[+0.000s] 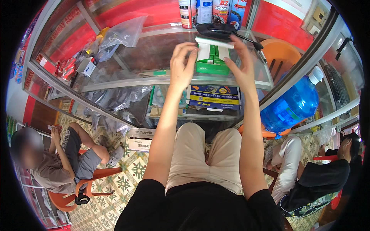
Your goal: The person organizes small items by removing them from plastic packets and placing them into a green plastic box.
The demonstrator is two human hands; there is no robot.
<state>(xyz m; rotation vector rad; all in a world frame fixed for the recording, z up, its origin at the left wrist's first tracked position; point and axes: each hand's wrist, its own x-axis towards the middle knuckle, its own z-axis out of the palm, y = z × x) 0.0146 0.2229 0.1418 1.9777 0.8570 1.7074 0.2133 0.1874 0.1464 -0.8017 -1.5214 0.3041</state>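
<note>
A green cardboard box with its white-lined lid and side flaps raised stands on the glass shelf of a display case. Several small green boxes lie inside it. My left hand is at the box's left side, its thumb and fingertips near the left flap. On the other side, my right hand has its thumb by the right flap and its fingers up near the lid's right end. Whether either hand grips the cardboard is not certain.
Behind the box are a black motorcycle mirror and several spray cans. Plastic bags lie left. A blue water bottle stands right on an orange stool. Seated people are at left and right.
</note>
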